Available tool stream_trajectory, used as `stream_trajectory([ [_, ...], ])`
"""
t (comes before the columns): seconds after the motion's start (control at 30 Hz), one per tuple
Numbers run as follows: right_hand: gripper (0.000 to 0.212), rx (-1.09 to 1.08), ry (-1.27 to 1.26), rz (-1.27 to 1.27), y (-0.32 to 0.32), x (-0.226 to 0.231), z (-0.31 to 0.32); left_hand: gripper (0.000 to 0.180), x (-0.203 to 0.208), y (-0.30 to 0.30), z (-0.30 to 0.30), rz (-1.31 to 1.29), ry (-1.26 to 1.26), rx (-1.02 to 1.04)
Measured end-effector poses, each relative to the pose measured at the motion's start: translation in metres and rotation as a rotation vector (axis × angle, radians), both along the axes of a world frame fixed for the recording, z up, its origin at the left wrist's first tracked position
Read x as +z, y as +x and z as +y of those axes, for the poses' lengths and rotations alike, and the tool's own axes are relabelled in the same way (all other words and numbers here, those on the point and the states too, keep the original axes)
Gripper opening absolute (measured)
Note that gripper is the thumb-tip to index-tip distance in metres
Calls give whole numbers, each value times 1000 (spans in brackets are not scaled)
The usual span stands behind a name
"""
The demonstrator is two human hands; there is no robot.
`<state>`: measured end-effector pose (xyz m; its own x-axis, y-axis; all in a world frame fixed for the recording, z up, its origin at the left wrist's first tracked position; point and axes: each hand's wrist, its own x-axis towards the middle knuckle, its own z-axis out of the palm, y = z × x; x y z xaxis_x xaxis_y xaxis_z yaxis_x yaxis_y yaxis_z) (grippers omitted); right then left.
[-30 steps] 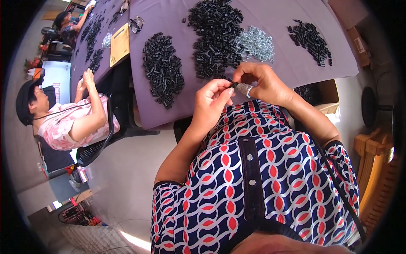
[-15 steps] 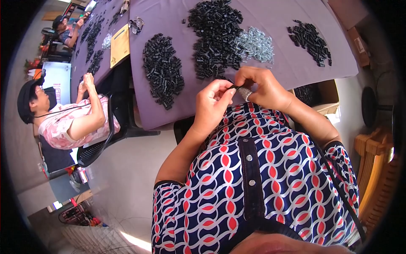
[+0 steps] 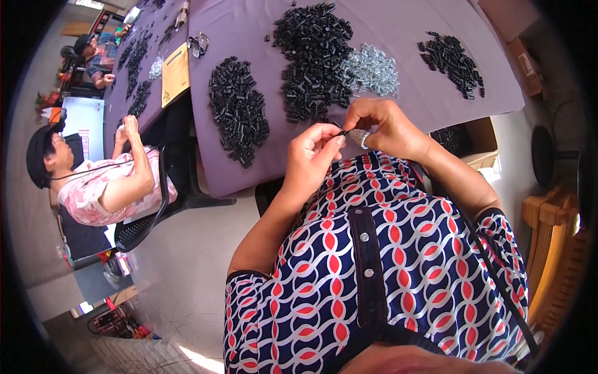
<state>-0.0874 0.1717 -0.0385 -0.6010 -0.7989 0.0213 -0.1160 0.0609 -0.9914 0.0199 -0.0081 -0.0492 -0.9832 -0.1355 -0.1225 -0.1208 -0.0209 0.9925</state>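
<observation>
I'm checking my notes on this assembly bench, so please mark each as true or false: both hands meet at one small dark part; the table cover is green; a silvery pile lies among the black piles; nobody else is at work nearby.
1. The left hand and right hand meet at a small dark part: true.
2. The table cover is green: false, it is purple.
3. A silvery pile lies among the black piles: true.
4. Nobody else works nearby: false, a person in pink sits at the left.

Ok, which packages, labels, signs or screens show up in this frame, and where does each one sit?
Padded envelope: flat, tan rectangle on the purple table, left of the black parts.
Cardboard box: open, brown, beside the table's right end.
Second cardboard box: brown, farther right.
Screen or sign: pale blue panel, far left.
</observation>
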Motion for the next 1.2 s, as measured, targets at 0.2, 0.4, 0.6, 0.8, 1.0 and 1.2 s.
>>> stream_trajectory([
  [0.2,21,-14,-41,361,0,2,-3,13,-10,0,-2,-48,40,-1],
  [0.4,20,55,49,-71,-5,3,0,10,3,1,6,246,-378,19],
  [0.6,22,111,-72,-129,-3,-1,9,13,-3,-9,-14,-293,322,-255],
  [0.8,24,75,40,85,0,2,10,13,0,-8,-4,-216,87,-208],
  [1.0,28,59,101,47,-4,0,9,11,-7,-13,-8,-202,195,-206],
  [1.2,32,110,122,-285,-12,3,12,12,-7,-14,-9,-167,192,-208],
])
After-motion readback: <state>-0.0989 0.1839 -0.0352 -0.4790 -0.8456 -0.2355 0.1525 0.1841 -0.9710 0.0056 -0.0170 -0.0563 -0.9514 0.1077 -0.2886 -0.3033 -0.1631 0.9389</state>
